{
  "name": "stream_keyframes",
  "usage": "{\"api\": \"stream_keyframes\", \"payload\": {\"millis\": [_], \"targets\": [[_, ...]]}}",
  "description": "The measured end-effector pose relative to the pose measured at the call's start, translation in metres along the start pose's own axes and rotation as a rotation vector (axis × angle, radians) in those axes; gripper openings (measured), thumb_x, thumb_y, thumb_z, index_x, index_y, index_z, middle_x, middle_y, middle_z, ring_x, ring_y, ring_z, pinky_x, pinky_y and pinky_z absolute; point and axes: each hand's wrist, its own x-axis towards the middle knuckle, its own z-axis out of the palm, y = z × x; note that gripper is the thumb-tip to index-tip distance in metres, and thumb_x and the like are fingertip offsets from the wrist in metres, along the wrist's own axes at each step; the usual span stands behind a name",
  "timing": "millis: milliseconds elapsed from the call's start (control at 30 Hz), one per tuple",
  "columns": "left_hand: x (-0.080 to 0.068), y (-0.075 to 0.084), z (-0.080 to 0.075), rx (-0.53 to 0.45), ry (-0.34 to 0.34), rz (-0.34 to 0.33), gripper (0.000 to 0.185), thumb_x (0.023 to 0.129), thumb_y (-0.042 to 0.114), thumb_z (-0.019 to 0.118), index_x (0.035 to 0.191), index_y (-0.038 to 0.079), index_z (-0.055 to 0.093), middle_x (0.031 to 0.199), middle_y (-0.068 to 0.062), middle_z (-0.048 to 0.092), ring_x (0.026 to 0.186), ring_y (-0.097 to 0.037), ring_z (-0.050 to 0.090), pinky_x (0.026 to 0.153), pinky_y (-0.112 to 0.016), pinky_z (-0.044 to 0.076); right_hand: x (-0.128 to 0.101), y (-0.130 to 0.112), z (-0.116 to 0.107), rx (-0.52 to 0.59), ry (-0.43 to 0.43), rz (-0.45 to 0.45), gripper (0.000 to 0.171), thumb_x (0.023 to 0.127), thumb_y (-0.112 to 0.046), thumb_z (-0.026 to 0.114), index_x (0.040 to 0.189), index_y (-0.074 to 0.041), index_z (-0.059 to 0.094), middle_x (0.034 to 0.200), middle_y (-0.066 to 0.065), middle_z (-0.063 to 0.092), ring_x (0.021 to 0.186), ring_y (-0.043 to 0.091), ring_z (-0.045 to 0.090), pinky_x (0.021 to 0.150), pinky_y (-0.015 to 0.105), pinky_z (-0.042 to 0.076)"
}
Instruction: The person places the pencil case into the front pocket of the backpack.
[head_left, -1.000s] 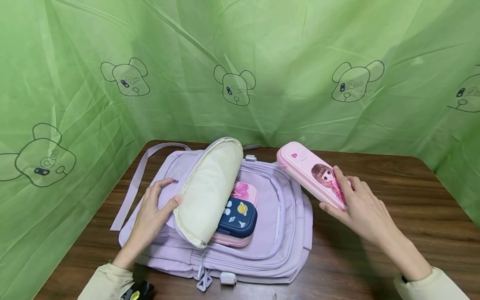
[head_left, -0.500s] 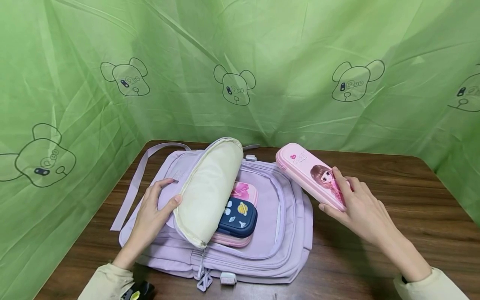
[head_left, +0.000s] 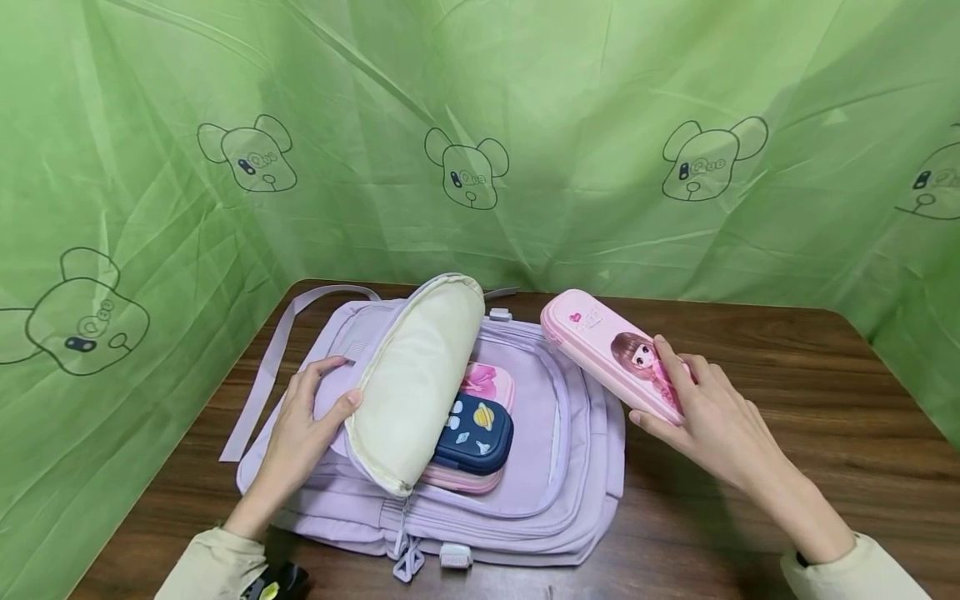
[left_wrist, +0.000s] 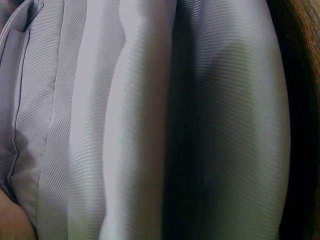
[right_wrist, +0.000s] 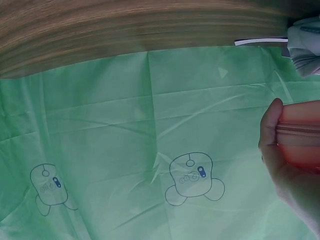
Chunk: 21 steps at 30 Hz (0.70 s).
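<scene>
A lilac backpack [head_left: 525, 492] lies flat on the wooden table [head_left: 810, 433], its front pocket open. My left hand [head_left: 303, 421] grips the cream-lined pocket flap [head_left: 412, 383] and holds it folded back. Inside the pocket lie a navy pencil case with planet stickers [head_left: 476, 433] on top of a pink case [head_left: 491, 385]. My right hand [head_left: 708, 417] holds a long pink pencil case with a doll picture [head_left: 607, 350] just above the backpack's right edge, tilted up toward the back. The right wrist view shows a fingertip [right_wrist: 272, 132] on that pink case [right_wrist: 300, 132]. The left wrist view shows only lilac fabric [left_wrist: 150, 120].
Green cloth with bear drawings [head_left: 480, 142] walls the table on the back and both sides. A backpack strap [head_left: 262, 375] trails toward the left. A zipper pull [head_left: 407, 562] and white buckle [head_left: 455, 557] hang at the backpack's near edge.
My right hand has carried the pink doll case a little to the left, toward the open pocket. The left hand still holds the flap in the same place.
</scene>
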Motion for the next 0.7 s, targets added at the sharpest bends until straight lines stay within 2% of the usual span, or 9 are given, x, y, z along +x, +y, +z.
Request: {"api": "stream_keyframes", "payload": {"millis": [400,700], "targets": [[-0.001,-0.0004,-0.0013,0.005,0.001,-0.016,0.05,0.089,0.033,0.061,0.133,0.015,0.046,0.133,-0.018,0.039,0.125,-0.038,0.034,0.093,-0.062,0.026,0.0023,-0.0028,0.0059,0.007,0.028,-0.055,0.096,0.074,-0.047,0.073,0.148,-0.012,0.024,0.108,0.016,0.05,0.091,0.031,0.049,0.055,0.051,0.047],[0.0003,-0.0003,0.0006,-0.001,-0.009,-0.02,0.05,0.089,0.033,0.061,0.133,0.015,0.046,0.134,-0.018,0.038,0.125,-0.039,0.033,0.093,-0.063,0.026,-0.0012,-0.0044,0.0061,0.008,0.008,-0.042,0.096,0.074,-0.048,0.073,0.148,-0.014,0.024,0.108,0.013,0.05,0.09,0.029,0.049,0.05,0.047,0.047]]}}
